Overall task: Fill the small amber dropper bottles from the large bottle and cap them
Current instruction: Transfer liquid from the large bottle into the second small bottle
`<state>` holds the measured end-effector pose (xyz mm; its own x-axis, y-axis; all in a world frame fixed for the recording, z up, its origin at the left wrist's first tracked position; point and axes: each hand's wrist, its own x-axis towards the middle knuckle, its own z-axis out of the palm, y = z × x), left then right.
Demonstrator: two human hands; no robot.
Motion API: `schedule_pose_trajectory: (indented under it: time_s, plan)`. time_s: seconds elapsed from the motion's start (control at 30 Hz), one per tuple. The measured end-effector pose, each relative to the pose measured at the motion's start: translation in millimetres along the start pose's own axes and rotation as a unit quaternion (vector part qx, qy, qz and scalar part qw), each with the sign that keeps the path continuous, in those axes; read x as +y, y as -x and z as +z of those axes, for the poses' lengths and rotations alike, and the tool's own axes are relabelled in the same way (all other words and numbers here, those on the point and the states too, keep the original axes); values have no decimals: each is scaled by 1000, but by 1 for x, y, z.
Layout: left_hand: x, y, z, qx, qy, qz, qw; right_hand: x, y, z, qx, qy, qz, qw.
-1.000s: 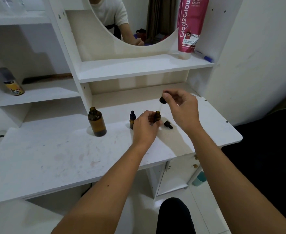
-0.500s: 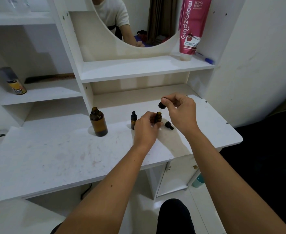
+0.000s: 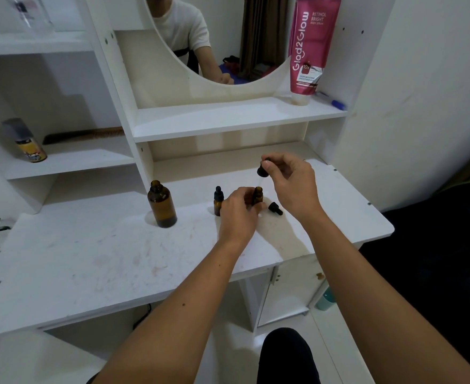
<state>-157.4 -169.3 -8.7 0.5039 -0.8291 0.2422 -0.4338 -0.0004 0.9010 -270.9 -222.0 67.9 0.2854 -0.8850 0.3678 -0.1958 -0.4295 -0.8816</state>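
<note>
While the left hand (image 3: pixel 238 214) grips the open small bottle (image 3: pixel 258 195) upright on the desk (image 3: pixel 95 261), the right hand (image 3: pixel 292 184) pinches a dropper cap (image 3: pixel 263 169) just above its mouth. Big bottle (image 3: pixel 162 204) stands uncapped well to the left; a capped small bottle (image 3: pixel 218 200) sits beside the left hand, a loose cap (image 3: pixel 275 208) lies near. Risks: glass pipette misses the narrow neck and chips or drips; a bump tips the big bottle; cap threads on crooked.
</note>
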Motion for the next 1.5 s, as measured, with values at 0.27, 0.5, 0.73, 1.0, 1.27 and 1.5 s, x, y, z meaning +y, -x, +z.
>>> schedule_pose_trajectory:
  time_s: [0.27, 0.5, 0.73, 1.0, 1.27, 1.5]
  plan:
    - [-1, 17, -9, 0, 21, -28, 999, -20, 4, -11, 59, -46, -24, 997]
    - [-8, 47, -41, -8, 61, -48, 997, -46, 8, -12, 75, -47, -58, 994]
    - [-20, 62, -107, 3, 162, -99, 982, -73, 22, 26, 43, -82, -88, 992]
    - [-42, 67, -182, 104, 125, -107, 981, -105, 25, 87, -1, -133, -87, 987]
    - [-40, 51, -186, 121, 71, -118, 983, -119, 9, 122, -24, -133, -83, 987]
    - [-47, 38, -184, 101, 57, -103, 988, -118, 5, 131, -40, -118, -91, 988]
